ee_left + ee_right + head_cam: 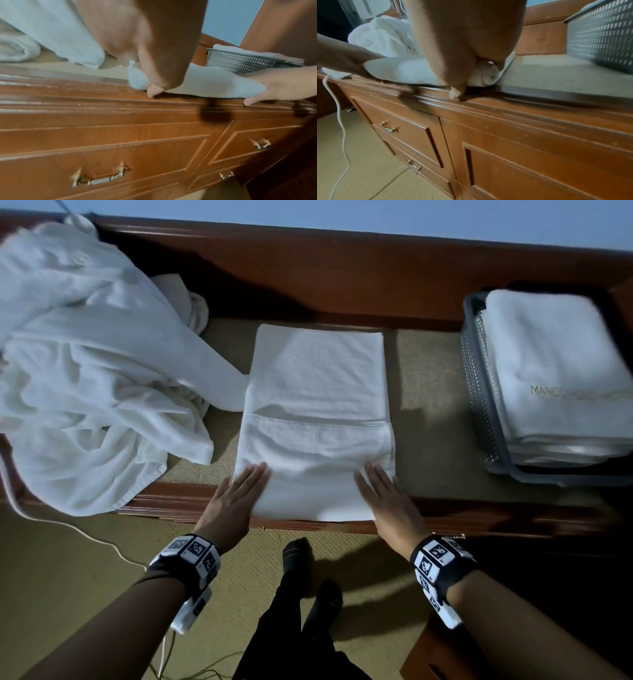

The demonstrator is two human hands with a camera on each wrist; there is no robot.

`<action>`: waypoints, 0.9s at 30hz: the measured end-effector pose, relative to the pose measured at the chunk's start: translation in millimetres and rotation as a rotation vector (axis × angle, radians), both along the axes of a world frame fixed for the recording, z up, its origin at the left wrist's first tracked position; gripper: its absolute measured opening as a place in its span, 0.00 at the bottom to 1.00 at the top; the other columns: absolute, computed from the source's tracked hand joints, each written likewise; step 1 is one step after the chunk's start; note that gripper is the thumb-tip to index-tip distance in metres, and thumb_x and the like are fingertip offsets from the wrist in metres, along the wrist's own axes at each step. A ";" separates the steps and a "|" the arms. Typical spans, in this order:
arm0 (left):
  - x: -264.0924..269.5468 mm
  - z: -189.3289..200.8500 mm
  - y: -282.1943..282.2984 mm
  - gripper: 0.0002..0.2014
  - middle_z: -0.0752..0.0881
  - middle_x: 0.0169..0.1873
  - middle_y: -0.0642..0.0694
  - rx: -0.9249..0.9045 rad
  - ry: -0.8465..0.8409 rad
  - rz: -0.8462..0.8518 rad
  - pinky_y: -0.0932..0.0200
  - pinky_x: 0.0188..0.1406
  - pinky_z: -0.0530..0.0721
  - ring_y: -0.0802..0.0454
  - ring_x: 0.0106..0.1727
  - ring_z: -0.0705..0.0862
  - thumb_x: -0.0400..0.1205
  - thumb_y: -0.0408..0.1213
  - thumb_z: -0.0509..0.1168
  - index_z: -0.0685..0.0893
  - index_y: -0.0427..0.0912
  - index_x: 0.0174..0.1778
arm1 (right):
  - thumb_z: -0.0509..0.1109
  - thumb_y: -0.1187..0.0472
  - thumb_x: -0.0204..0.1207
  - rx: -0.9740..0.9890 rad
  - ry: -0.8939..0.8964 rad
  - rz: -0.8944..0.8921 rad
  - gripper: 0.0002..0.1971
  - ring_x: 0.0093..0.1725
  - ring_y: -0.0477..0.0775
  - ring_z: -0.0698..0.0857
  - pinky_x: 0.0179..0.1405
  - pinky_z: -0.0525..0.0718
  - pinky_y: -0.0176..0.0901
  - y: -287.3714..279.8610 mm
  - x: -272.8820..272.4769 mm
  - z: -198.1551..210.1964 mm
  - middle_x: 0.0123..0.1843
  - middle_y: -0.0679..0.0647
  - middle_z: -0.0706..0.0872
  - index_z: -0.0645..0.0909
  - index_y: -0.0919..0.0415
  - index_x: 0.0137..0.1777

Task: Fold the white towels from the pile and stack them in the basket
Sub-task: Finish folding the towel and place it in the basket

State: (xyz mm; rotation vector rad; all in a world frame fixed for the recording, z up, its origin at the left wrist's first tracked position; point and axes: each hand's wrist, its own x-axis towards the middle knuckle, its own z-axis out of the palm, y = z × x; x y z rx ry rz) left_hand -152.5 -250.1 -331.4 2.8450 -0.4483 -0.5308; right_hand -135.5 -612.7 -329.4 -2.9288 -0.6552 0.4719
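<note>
Folded towel (pixel 317 419) is sitting flat in the middle of the dresser top (pixel 421 392), long way running away from you, with its near folded edge right at the front lip of the wood. You've got your left hand (pixel 234 498) on the near left corner and your right hand (pixel 388 501) on the near right corner, both with fingers out straight and flat on top of the cloth. From the left wrist view, your left thumb (pixel 155 92) is tucked down at the towel's front edge, touching the wood trim, and the right thumb (pixel 455 92) does the same thing in the right wrist view, so it's more of a press with the thumbs low at the edge than a real grab. A seam line runs across the towel about two thirds of the way toward you. Off to your left there's the pile of unfolded white towels (pixel 89 364), all crumpled, with one flap reaching over and touching the left side of the folded one. Off to your right is the grey perforated basket (pixel 479 392), well apart from the towel you're on, holding a stack of folded towels (pixel 555 364) that sticks up above its rim; the top one has gold lettering, partly blurred. Down below you can see the dresser drawers (pixel 109 155) with metal handles, a white cable (pixel 339 121) trailing onto the carpet, and your socked feet (pixel 298 556).
</note>
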 end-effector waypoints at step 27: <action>242.1 50.0 -2.1 0.25 0.84 0.59 0.44 -0.729 0.120 0.942 0.50 0.49 0.86 0.42 0.55 0.86 0.86 0.51 0.70 0.79 0.42 0.76 | 0.68 0.14 0.56 0.802 0.274 -0.952 0.56 0.67 0.59 0.88 0.71 0.83 0.60 -12.0 227.0 35.5 0.67 0.54 0.89 0.82 0.58 0.73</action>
